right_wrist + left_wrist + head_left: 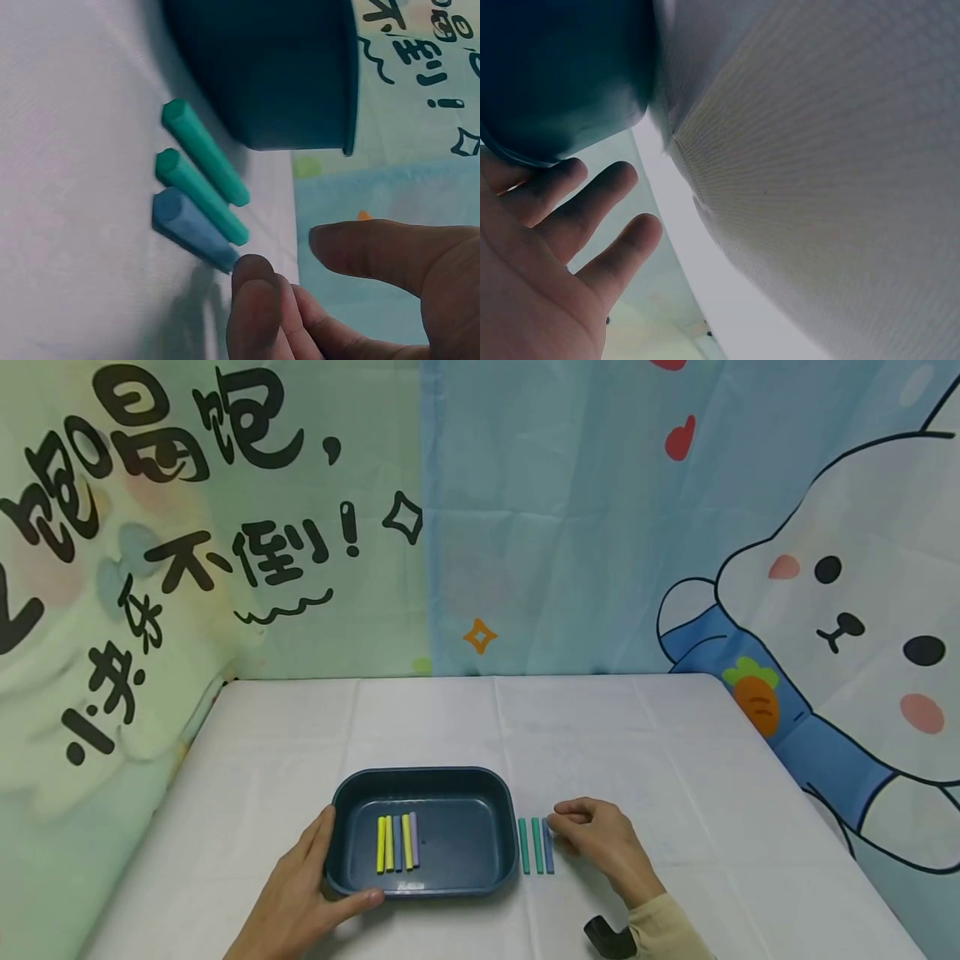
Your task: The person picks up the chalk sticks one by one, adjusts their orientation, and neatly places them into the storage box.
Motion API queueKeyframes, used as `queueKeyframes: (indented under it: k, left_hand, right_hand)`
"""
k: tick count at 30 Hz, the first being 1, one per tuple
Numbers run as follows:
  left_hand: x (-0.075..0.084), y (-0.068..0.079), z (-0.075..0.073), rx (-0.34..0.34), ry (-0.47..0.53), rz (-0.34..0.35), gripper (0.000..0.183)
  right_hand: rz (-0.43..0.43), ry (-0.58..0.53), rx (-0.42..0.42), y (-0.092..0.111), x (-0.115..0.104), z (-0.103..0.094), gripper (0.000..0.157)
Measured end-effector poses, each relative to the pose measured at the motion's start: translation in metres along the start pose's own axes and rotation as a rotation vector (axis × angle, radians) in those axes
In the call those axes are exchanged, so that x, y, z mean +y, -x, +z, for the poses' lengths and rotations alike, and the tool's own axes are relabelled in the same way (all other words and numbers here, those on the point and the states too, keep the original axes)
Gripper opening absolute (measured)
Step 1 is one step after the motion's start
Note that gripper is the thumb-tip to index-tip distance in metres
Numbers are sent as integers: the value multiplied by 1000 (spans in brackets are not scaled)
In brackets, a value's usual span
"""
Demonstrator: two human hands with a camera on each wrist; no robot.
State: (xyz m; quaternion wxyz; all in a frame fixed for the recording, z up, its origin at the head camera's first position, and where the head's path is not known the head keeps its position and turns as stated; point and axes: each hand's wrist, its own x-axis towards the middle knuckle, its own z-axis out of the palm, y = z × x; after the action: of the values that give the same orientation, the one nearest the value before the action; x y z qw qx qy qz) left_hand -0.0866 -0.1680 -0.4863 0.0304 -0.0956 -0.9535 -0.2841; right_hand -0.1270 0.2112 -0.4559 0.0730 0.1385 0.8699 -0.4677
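Note:
A dark blue tray [465,872] stands on the white-covered table. My left hand [296,885] rests at its near left corner, with fingers along the left wall and the thumb at the near rim. In the left wrist view, the fingers [592,206] are spread and fairly straight beside the tray. Inside lie yellow chalk-like sticks [380,845], a blue one [397,843] and a lilac one [414,840]. Right of the tray are two green sticks [202,195] and a blue stick [191,225]. My right hand [600,839] has fingertips at the blue stick's far end, its thumb apart.
The white table [420,718] carries fold lines. A printed cloth backdrop [540,527] with lettering and a cartoon bear hangs behind it. A black strap [609,937] shows by the right sleeve [667,927].

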Motion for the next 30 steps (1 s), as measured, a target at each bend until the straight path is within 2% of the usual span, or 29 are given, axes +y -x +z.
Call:
queueKeyframes:
  k: [8, 16, 23, 30]
  left_hand:
    - [-1, 0, 0, 8, 3, 2, 123]
    - [1, -1, 0, -11, -1, -20, 124]
    - [-3, -1, 1, 12, 9, 14, 123]
    - [-3, -1, 1, 12, -3, 15, 124]
  right_hand:
    - [-31, 182, 10, -3, 6, 6, 27]
    - [-61, 235, 12, -5, 4, 9, 23]
    - [-70, 260, 13, -7, 6, 13, 20]
    - [-66, 276, 28, -8, 3, 15, 18]
